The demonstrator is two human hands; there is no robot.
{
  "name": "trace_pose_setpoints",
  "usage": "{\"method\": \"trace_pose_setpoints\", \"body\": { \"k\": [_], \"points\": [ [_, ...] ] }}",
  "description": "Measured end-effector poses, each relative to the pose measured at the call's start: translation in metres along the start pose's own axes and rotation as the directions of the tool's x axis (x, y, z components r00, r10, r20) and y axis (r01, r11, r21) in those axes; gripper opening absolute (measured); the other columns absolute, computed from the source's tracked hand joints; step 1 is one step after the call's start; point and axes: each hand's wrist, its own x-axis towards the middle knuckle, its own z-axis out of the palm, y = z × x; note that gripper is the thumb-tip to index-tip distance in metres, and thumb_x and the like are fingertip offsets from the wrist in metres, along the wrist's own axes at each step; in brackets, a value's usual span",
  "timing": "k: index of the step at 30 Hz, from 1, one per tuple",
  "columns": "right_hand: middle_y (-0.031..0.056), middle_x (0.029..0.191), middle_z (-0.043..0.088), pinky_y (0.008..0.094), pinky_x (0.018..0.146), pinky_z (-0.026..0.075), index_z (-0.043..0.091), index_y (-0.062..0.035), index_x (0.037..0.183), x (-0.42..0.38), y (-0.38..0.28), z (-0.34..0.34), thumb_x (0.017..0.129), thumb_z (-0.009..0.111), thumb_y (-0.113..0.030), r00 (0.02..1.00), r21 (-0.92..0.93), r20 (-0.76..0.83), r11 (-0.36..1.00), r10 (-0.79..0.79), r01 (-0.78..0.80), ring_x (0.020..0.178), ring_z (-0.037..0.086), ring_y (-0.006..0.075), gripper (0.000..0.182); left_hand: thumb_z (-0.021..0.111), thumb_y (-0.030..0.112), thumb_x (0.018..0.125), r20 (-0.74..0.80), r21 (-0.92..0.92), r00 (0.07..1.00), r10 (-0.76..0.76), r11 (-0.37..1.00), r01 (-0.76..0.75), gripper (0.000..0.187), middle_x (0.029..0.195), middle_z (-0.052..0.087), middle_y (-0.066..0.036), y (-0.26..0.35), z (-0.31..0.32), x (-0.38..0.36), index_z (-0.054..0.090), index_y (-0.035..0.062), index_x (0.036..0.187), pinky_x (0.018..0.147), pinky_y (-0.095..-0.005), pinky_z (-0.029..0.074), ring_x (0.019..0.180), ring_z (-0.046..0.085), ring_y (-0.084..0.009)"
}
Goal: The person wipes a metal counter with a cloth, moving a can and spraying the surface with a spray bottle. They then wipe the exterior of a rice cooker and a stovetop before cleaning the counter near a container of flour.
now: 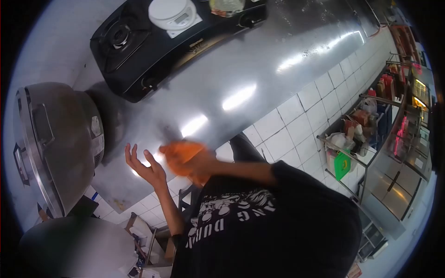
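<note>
My right hand (200,167) is closed on an orange cloth (183,155), both smeared by motion. The cloth overlaps the front edge of the shiny metal table (199,97) in this view. To the left of it, my left hand (147,170) is raised with its fingers apart and holds nothing. It overlaps the table's near left part, a short gap away from the cloth.
A black two-burner gas stove (153,55) stands at the back of the table, with a white digital scale (174,16) on top. Left of my hands is a large metal rice cooker (65,134). Loaded shelves (359,134) line the right side beyond the tiled floor (296,125).
</note>
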Motion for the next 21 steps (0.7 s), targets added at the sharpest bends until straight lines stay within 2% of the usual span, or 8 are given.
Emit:
{"method": "trace_pose_setpoints", "body": {
  "k": [3, 6, 9, 12, 14, 17, 19, 21],
  "points": [
    [0.0030, 0.140, 0.052, 0.0402, 0.111, 0.034, 0.055, -0.0252, 0.133, -0.061, 0.081, -0.177, 0.079, 0.073, -0.028, 0.989, -0.380, 0.036, 0.913, -0.142, 0.145, 0.139, 0.039, 0.0246, 0.057, 0.051, 0.028, 0.101, 0.079, 0.052, 0.985, -0.156, 0.987, 0.152, 0.040, 0.143, 0.042, -0.020, -0.019, 0.012, -0.039, 0.052, -0.0045, 0.125, 0.111, -0.0484, 0.031, 0.134, 0.040, -0.0361],
    [0.0012, 0.145, 0.048, 0.0443, 0.116, 0.030, 0.054, -0.0213, 0.134, -0.123, 0.118, -0.348, 0.065, 0.082, -0.022, 1.000, -0.592, -0.024, 0.806, -0.005, -0.010, 0.141, 0.038, 0.0249, 0.075, 0.050, 0.031, 0.102, 0.164, 0.051, 0.945, -0.282, 0.959, 0.278, 0.044, 0.145, 0.039, -0.021, -0.033, 0.025, -0.083, 0.051, -0.0050, 0.126, 0.110, -0.0479, 0.032, 0.134, 0.039, -0.0367],
    [0.0089, 0.157, 0.033, 0.0481, 0.119, 0.021, 0.045, -0.0146, 0.145, -0.158, 0.153, -0.433, 0.070, 0.076, -0.031, 0.992, -0.864, -0.072, 0.491, 0.103, -0.114, 0.146, 0.028, 0.0326, 0.082, 0.049, 0.033, 0.102, 0.194, 0.044, 0.918, -0.347, 0.937, 0.345, 0.047, 0.146, 0.037, -0.021, -0.011, 0.024, -0.101, 0.050, -0.0060, 0.128, 0.109, -0.0476, 0.033, 0.134, 0.040, -0.0366],
    [0.0121, 0.157, 0.032, 0.0496, 0.118, 0.020, 0.040, -0.0148, 0.148, -0.171, 0.195, -0.464, 0.081, 0.062, -0.036, 0.958, -0.887, -0.222, 0.369, 0.183, -0.277, 0.146, 0.024, 0.0365, 0.073, 0.050, 0.030, 0.102, 0.165, 0.036, 0.917, -0.363, 0.932, 0.362, 0.045, 0.145, 0.037, -0.021, 0.000, 0.013, -0.122, 0.049, -0.0067, 0.129, 0.109, -0.0478, 0.034, 0.133, 0.041, -0.0365],
    [0.0162, 0.157, 0.030, 0.0501, 0.118, 0.019, 0.035, -0.0096, 0.150, -0.167, 0.252, -0.471, 0.089, 0.050, -0.035, 0.820, -0.720, -0.573, 0.472, 0.011, -0.509, 0.147, 0.022, 0.0378, 0.068, 0.051, 0.026, 0.102, 0.106, 0.034, 0.920, -0.378, 0.926, 0.377, 0.043, 0.145, 0.038, -0.021, -0.003, 0.006, -0.146, 0.048, -0.0078, 0.129, 0.108, -0.0473, 0.035, 0.130, 0.044, -0.0356],
    [0.0216, 0.151, 0.036, 0.0493, 0.116, 0.022, 0.040, -0.0004, 0.144, -0.080, 0.204, -0.370, 0.092, 0.046, -0.030, 0.591, -0.545, -0.806, 0.438, -0.036, -0.715, 0.141, 0.031, 0.0383, 0.060, 0.052, 0.024, 0.102, 0.059, 0.132, 0.909, -0.412, 0.906, 0.402, 0.042, 0.142, 0.040, -0.022, -0.005, 0.003, -0.181, 0.049, -0.0081, 0.128, 0.108, -0.0474, 0.036, 0.129, 0.044, -0.0347],
    [0.0210, 0.149, 0.038, 0.0486, 0.115, 0.024, 0.041, -0.0011, 0.143, -0.032, 0.149, -0.261, 0.092, 0.047, -0.031, 0.682, -0.576, -0.730, 0.497, 0.043, -0.649, 0.139, 0.033, 0.0377, 0.059, 0.052, 0.022, 0.101, 0.044, 0.005, 0.877, -0.478, 0.878, 0.478, 0.038, 0.140, 0.042, -0.024, 0.023, 0.016, -0.183, 0.051, -0.0070, 0.126, 0.110, -0.0481, 0.033, 0.132, 0.042, -0.0363],
    [0.0204, 0.147, 0.040, 0.0480, 0.113, 0.026, 0.042, -0.0019, 0.142, -0.001, 0.091, -0.148, 0.093, 0.047, -0.032, 0.869, -0.631, -0.487, 0.654, 0.086, -0.418, 0.137, 0.036, 0.0371, 0.057, 0.052, 0.021, 0.101, 0.061, -0.019, 0.950, -0.305, 0.952, 0.307, 0.036, 0.140, 0.043, -0.024, 0.048, 0.039, -0.169, 0.053, -0.0060, 0.124, 0.112, -0.0483, 0.031, 0.133, 0.041, -0.0378]
  ]
}}
